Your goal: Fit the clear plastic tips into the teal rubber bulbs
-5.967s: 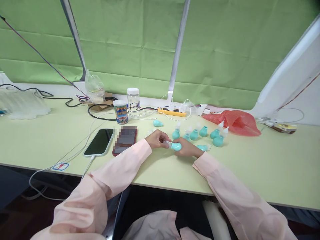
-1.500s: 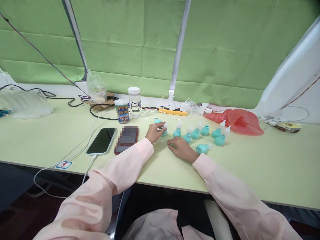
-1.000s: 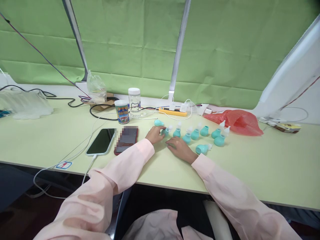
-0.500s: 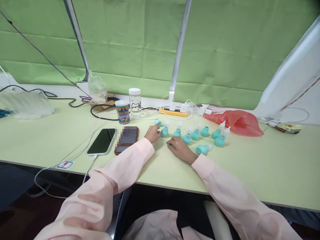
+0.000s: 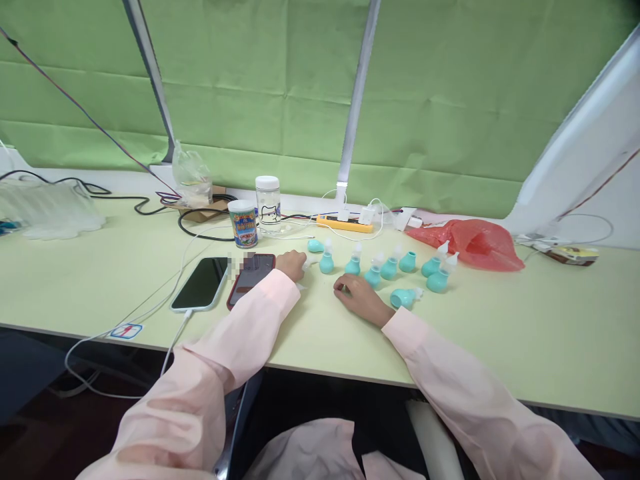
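Note:
My left hand is closed beside the red-cased phone, with a small clear tip at its fingertips. A teal bulb lies on its side just beyond it, and another teal bulb with a clear nozzle stands to the right. My right hand rests on the table with its fingers curled together; whatever they hold, if anything, is hidden. Several upright teal bulbs are behind it, one without a nozzle. Near its wrist lies a teal bulb with a nozzle.
Two phones, one black-screened and one red-cased, lie at left. Behind them stand a patterned can and a clear jar. A yellow power strip, white cables and a red plastic bag are along the back.
My left hand has moved left, away from the teal bulb lying on its side, and the clear tip now shows at its fingers. My right hand has barely moved; its fingers look more curled.

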The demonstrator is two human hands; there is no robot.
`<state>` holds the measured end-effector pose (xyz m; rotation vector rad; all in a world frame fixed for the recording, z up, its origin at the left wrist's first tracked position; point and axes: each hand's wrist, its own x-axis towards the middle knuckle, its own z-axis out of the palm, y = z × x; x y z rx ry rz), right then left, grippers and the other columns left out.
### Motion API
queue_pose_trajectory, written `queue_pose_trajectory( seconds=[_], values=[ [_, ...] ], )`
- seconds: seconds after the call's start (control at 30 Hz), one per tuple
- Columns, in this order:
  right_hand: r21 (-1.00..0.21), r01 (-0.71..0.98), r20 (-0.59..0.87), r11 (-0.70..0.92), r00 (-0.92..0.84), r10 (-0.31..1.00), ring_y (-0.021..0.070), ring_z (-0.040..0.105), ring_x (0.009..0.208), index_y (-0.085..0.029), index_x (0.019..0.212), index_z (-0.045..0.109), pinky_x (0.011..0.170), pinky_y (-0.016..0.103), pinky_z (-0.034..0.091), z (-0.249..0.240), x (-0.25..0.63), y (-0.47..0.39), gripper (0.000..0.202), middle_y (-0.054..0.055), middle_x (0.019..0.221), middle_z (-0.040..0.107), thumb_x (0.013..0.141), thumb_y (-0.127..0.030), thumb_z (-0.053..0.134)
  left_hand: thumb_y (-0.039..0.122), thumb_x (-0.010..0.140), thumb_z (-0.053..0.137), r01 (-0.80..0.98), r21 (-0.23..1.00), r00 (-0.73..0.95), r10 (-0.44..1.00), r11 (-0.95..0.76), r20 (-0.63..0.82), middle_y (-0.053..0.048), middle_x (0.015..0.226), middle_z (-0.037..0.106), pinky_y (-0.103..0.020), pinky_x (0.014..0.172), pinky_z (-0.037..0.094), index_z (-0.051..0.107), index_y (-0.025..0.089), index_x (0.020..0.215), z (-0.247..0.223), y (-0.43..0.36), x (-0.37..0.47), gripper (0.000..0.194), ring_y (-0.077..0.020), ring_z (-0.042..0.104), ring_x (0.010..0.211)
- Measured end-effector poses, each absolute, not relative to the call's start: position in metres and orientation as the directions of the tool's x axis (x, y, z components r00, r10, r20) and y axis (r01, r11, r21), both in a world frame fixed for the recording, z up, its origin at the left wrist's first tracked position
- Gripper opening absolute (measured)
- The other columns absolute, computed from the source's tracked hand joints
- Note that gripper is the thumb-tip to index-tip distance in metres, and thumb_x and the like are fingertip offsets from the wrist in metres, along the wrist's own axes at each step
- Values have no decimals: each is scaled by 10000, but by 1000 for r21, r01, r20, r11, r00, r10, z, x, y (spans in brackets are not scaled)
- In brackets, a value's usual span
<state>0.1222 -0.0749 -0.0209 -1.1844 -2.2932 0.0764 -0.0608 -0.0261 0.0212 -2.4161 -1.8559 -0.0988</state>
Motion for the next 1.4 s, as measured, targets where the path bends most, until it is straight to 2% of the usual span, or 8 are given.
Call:
queue_pose_trajectory(
  seconds=[0.13,0.2,0.27,0.37,0.47,0.57,0.83,1.4],
  values=[
    [-365,698,489,616,-419,765,101,479,555,-154,710,550,547,232,395,-20,122,-75,97,16,649,554,693,-136,457,237,625,500,964,-16,266,952,-267,149,-116,907,561,-347,663,428,557,156,893,22,-26,-60,285,-257,536,840],
    [-443,656,527,612,-361,769,97,489,532,-150,711,569,533,229,411,-18,121,-76,100,16,632,567,685,-148,473,280,613,516,950,58,291,939,-306,181,-93,870,578,-346,670,428,573,171,849,23,-27,-58,266,-248,542,824],
    [-534,591,567,605,-281,774,103,514,546,-151,700,588,538,229,435,-16,120,-78,102,23,633,583,681,-175,490,311,588,544,891,227,352,914,-393,200,-70,792,597,-329,678,431,585,166,788,24,-29,-55,251,-224,555,782],
    [-668,476,586,572,-137,798,118,548,576,-150,702,608,555,242,468,-14,120,-79,122,39,671,606,666,-228,522,266,571,566,688,571,448,881,-448,151,-42,649,599,-289,625,450,566,138,794,24,-33,-50,257,-163,572,617],
    [-785,367,525,499,-34,850,136,566,581,-142,698,619,563,263,486,-12,120,-79,149,50,678,618,624,-260,567,205,585,565,444,834,518,853,-327,59,-24,619,594,-279,543,463,494,140,937,26,-36,-48,365,-123,553,492],
    [-852,290,462,437,22,886,139,565,539,-140,672,622,547,276,489,-11,121,-77,154,43,636,618,588,-266,596,207,590,595,249,955,607,794,-163,-23,-52,711,608,-302,576,475,462,141,953,28,-40,-47,392,-124,574,532],
    [-879,203,450,432,49,892,158,586,608,-144,645,631,612,295,497,-10,122,-76,145,43,665,631,543,-247,631,261,560,666,96,992,739,661,86,-129,-75,801,608,-381,726,437,411,153,908,22,-42,-44,445,-176,607,677],
    [-868,225,455,442,8,890,199,614,634,-147,677,649,630,328,516,-11,122,-81,169,54,694,657,561,-267,626,316,520,682,138,989,714,687,49,-134,-63,735,619,-328,657,448,404,148,841,20,-40,-43,457,-155,606,613]
  ],
)
